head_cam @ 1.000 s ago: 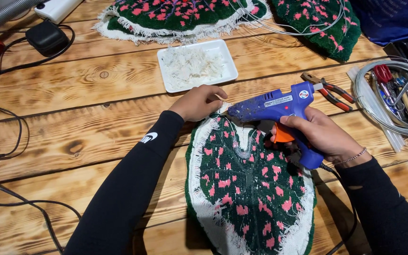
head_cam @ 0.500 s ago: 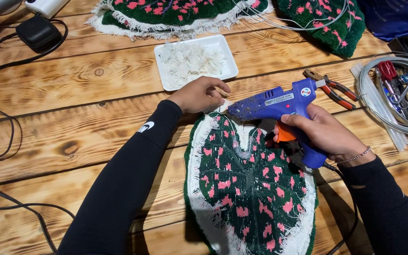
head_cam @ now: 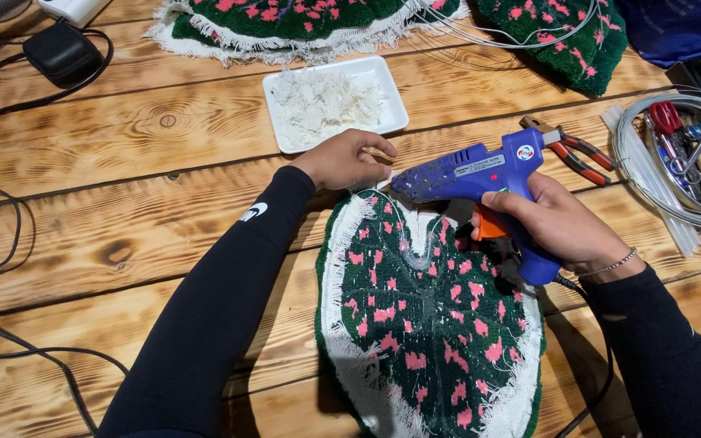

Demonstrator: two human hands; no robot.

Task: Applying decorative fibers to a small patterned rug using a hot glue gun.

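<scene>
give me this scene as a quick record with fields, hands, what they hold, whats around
surface: wooden plank table
left hand: pinches the top edge of the green and pink tufted piece
right hand: grips the blue glue gun, nozzle at that same edge
behind the hands: white tray of white scraps
right side: orange-handled pliers, coil of white wire, mixed hand tools
far edge: more green and pink tufted pieces
left side: black cables, black adapter

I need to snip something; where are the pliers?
In the head view, the pliers lie on the table's right side, just behind the blue glue gun, left of the wire coil.
</scene>
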